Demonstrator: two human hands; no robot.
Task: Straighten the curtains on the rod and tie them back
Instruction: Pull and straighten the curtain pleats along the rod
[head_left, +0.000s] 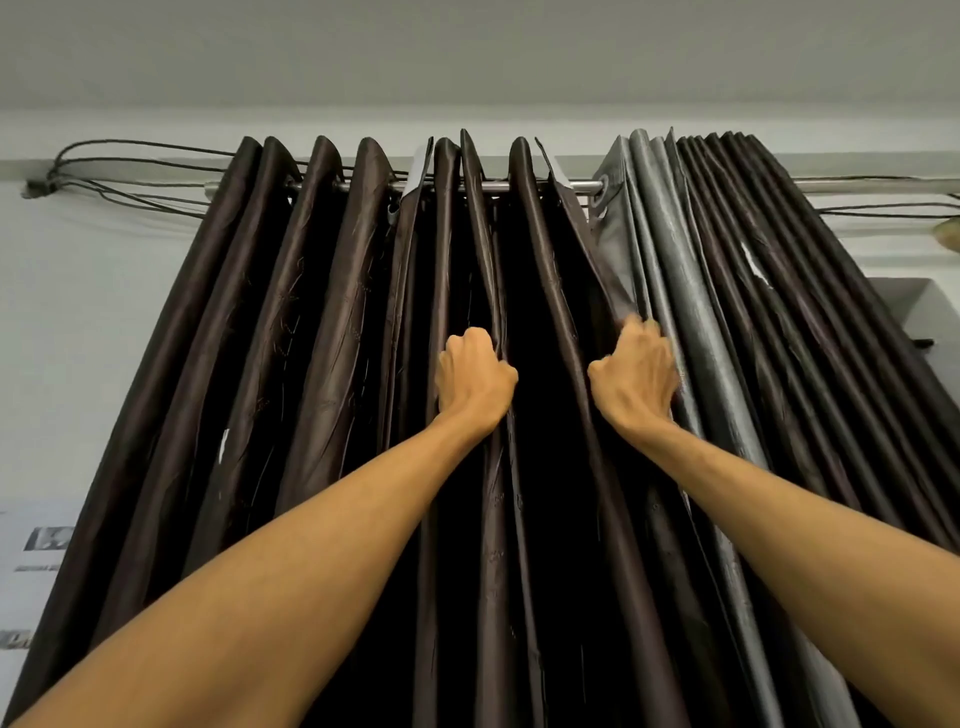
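Observation:
Dark brown curtains hang in deep folds from a metal rod near the ceiling. At the right the folds turn their silver-grey lining outward and bunch tightly. My left hand grips a brown fold near the middle, fingers curled round its edge. My right hand grips the fold where brown meets grey, slightly blurred. Both arms reach up from below. A dark gap lies between the two held folds.
Black cables loop along the wall to a clamp at the upper left and run on at the right. A grey box-like shape juts out at the right edge. White wall flanks the curtains; paper sheets hang at lower left.

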